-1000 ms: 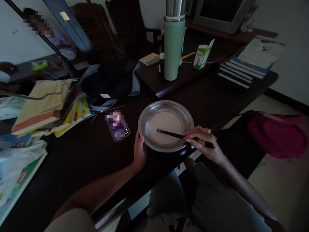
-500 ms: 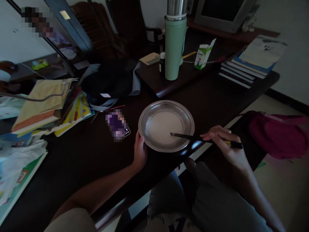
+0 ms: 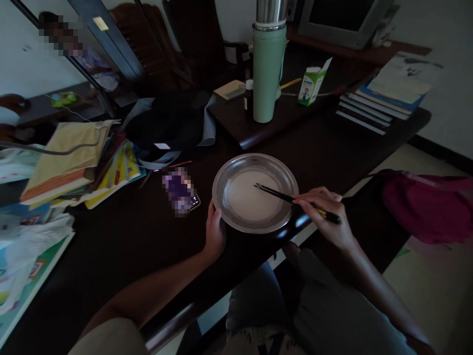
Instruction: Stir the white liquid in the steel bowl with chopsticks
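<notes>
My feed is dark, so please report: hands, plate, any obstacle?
Left hand grips metal plate at its rim. Right hand holds chopsticks, tips on the white liquid. Phone lies left of plate, apart from it.

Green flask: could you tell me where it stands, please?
The green flask stands upright top centre in the head view, beyond the metal plate, between a small bottle and a carton.

Chopsticks (image 3: 284, 197) in plate (image 3: 229, 170), phone (image 3: 183, 195) left

L hand (image 3: 215, 230) cupped, R hand (image 3: 327, 218) pinch grip
</notes>
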`<state>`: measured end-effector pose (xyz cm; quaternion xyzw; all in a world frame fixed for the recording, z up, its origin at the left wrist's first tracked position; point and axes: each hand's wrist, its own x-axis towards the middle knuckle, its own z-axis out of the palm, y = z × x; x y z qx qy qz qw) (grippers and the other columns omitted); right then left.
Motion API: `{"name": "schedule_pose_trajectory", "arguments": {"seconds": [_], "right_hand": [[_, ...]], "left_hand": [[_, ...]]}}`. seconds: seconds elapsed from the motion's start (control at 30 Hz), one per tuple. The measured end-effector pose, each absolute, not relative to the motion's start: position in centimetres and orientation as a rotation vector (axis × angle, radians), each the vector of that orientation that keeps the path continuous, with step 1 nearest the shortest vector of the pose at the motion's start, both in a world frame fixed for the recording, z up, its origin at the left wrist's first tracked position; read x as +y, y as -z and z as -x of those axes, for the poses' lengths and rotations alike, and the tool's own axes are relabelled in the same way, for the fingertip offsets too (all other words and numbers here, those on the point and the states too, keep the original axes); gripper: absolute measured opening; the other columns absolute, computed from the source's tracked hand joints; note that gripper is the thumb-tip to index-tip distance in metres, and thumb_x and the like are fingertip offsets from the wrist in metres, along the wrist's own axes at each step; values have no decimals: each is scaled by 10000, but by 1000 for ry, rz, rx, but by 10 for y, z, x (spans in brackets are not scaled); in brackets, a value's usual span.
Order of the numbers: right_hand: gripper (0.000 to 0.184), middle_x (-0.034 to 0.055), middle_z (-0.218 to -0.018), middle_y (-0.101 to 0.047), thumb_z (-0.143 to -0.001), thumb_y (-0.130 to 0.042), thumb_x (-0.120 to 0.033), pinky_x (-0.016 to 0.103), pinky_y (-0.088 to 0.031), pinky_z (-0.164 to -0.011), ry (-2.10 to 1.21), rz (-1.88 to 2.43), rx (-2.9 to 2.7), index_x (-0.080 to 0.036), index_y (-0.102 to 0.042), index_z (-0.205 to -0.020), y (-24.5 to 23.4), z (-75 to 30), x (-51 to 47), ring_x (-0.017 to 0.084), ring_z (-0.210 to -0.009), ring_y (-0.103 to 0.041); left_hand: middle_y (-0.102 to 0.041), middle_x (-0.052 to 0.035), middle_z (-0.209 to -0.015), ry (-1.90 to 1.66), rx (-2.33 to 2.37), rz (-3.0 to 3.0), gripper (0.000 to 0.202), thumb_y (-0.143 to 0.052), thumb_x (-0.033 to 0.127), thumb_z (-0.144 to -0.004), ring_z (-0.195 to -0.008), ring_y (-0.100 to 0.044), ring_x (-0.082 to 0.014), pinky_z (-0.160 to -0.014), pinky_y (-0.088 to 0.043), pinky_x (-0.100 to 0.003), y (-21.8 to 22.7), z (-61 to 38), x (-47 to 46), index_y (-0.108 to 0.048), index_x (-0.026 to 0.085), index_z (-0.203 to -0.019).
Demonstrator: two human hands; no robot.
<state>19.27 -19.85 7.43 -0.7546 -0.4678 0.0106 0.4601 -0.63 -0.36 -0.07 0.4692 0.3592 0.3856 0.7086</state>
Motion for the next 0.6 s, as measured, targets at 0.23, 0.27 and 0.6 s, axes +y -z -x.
{"name": "schedule_pose_trajectory", "arguments": {"seconds": [0.23,0.27,0.6], "right_hand": [[215,-18,-906,-806,-977,-620,-319,445,-430,-871,-169,1823,-1036,-332,-785,-839,-92,-193,-226,231,-861,-673],[211,-19,-899,-806,-975,-624,-312,439,-437,-861,-198,1804,-1055,-334,-786,-841,-92,-192,-225,230,-861,-672],[179,-10,-969,-817,-971,-624,-367,469,-473,-877,-176,1749,-1163,-328,-782,-897,-61,-186,-179,237,-938,-689]], "left_hand": [[-688,-70,-1342,-845,789,-1057,503,-646,530,-858,-1326,-592,-283,-1154,-443,-473,1,7,-3,-644,288,-1299],[-687,-69,-1345,-846,790,-1057,494,-644,526,-861,-1328,-591,-281,-1155,-443,-469,1,7,-3,-645,288,-1293],[-681,-69,-1356,-852,777,-1029,512,-665,533,-847,-1345,-575,-287,-1162,-434,-460,2,6,-3,-642,282,-1293]]}}
